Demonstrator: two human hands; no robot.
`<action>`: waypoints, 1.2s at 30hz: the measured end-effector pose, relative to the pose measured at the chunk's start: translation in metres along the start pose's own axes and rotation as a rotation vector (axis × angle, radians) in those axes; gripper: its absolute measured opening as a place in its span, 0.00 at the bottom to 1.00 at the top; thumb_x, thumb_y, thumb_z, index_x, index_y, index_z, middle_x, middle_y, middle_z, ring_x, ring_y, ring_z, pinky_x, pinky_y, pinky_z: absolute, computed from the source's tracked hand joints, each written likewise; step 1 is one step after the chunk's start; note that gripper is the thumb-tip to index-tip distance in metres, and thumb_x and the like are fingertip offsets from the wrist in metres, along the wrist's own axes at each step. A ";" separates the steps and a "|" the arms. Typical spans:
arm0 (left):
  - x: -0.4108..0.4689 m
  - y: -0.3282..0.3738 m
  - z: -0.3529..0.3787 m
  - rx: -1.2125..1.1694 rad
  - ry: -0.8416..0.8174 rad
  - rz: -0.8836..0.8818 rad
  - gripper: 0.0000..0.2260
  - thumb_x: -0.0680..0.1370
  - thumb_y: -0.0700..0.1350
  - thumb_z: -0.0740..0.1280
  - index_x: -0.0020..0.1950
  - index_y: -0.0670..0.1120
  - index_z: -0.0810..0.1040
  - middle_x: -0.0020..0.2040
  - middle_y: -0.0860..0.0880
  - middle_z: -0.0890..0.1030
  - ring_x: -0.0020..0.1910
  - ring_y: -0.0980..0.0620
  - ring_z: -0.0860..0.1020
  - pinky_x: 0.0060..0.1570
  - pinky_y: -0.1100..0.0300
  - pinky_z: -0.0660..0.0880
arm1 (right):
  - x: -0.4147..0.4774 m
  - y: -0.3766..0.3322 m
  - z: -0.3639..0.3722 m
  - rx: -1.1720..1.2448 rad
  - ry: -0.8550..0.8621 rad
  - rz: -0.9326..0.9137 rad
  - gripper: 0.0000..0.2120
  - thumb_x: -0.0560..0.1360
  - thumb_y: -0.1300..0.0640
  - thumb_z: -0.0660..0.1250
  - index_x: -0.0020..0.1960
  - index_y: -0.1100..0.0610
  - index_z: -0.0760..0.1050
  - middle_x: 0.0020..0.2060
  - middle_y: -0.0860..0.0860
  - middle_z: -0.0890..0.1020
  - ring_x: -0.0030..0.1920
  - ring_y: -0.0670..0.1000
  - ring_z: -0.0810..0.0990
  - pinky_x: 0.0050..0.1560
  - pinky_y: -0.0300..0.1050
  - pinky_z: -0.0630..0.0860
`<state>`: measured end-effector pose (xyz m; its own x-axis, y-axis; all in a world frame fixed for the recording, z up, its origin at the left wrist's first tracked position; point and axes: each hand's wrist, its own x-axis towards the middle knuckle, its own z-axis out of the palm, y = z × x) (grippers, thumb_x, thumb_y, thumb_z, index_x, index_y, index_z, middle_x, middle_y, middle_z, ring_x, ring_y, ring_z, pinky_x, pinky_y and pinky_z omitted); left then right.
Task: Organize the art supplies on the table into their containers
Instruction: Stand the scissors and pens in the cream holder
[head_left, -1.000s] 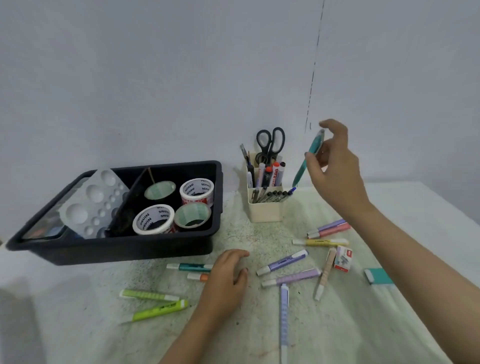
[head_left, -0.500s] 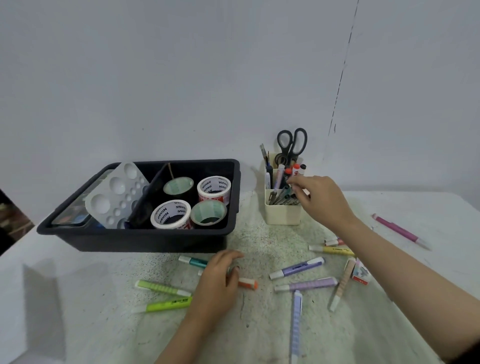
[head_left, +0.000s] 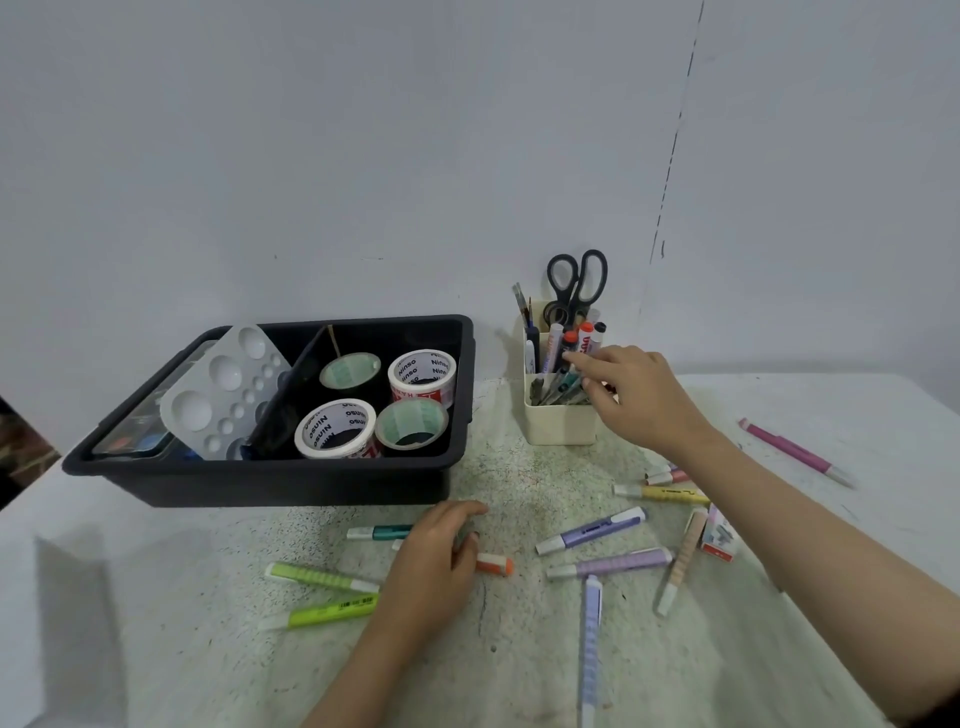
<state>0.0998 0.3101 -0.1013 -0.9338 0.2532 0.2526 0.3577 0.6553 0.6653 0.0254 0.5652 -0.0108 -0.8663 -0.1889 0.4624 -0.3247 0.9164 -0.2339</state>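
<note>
1. Right hand (head_left: 636, 395) is reaching over the front compartment of the cream pen holder (head_left: 558, 428). Its fingertips are down among the pens there. Can't tell if it pinches one or only touches them.
2. Left hand (head_left: 434, 561) is low on the table (head_left: 156, 623), fingers and thumb curled on the orange marker (head_left: 493, 564). Only the orange cap and a bit of the white end stick out either side.
3. The holder's back compartment has scissors (head_left: 576, 283) standing handles up, plus brushes and red/black-capped markers (head_left: 582, 338). It's crowded, and the right hand covers part of the front opening.
4. Teal marker (head_left: 384, 531) lies just beyond the left hand, its near end hidden by the fingers.
5. Two green highlighters (head_left: 322, 578) (head_left: 324, 613) lie left of the left wrist, close together but apart.
6. Between the hands are two purple markers (head_left: 592, 535) (head_left: 613, 564), and a third, paler purple marker (head_left: 591, 649) lies nearer the camera.
7. The right forearm crosses over the right-hand cluster. The yellow marker (head_left: 660, 492) and a pink/red pair (head_left: 667, 475) run partly under it. The peach marker (head_left: 680, 569) and small white box (head_left: 719, 535) sit just beside it.
8. Pink pen (head_left: 795, 452) lies alone at far right, well apart from the rest.
9. Black bin (head_left: 457, 338) sits left of the holder, just behind the left hand. It holds four tape rolls, two of them white printed rolls (head_left: 422, 374) (head_left: 335, 428) and two green-cored rolls (head_left: 349, 370) (head_left: 411, 430). A white paint palette (head_left: 223, 384) leans tilted in its left section.
</note>
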 end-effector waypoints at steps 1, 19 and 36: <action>0.000 0.000 0.000 0.004 -0.002 0.000 0.14 0.78 0.41 0.63 0.61 0.54 0.75 0.56 0.62 0.73 0.54 0.62 0.72 0.56 0.70 0.68 | -0.002 0.001 0.000 0.008 -0.018 0.009 0.19 0.79 0.57 0.55 0.68 0.51 0.72 0.55 0.51 0.79 0.55 0.54 0.74 0.54 0.51 0.65; -0.045 -0.026 -0.076 0.075 0.307 0.091 0.12 0.76 0.37 0.64 0.56 0.50 0.78 0.52 0.56 0.78 0.54 0.64 0.74 0.57 0.74 0.67 | -0.081 -0.105 0.055 0.057 0.288 -0.182 0.19 0.72 0.60 0.61 0.63 0.54 0.73 0.68 0.55 0.71 0.70 0.56 0.65 0.71 0.57 0.56; -0.121 -0.086 -0.225 0.326 0.349 -1.109 0.38 0.72 0.62 0.66 0.76 0.57 0.50 0.72 0.36 0.55 0.68 0.32 0.60 0.66 0.40 0.58 | -0.097 -0.185 0.131 0.168 -0.057 -0.227 0.20 0.69 0.53 0.57 0.58 0.51 0.75 0.53 0.47 0.79 0.56 0.48 0.72 0.61 0.50 0.61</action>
<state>0.1811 0.0630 -0.0308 -0.6659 -0.7339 -0.1336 -0.7022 0.5562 0.4446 0.1201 0.3680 -0.1247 -0.7828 -0.4062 0.4713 -0.5668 0.7781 -0.2708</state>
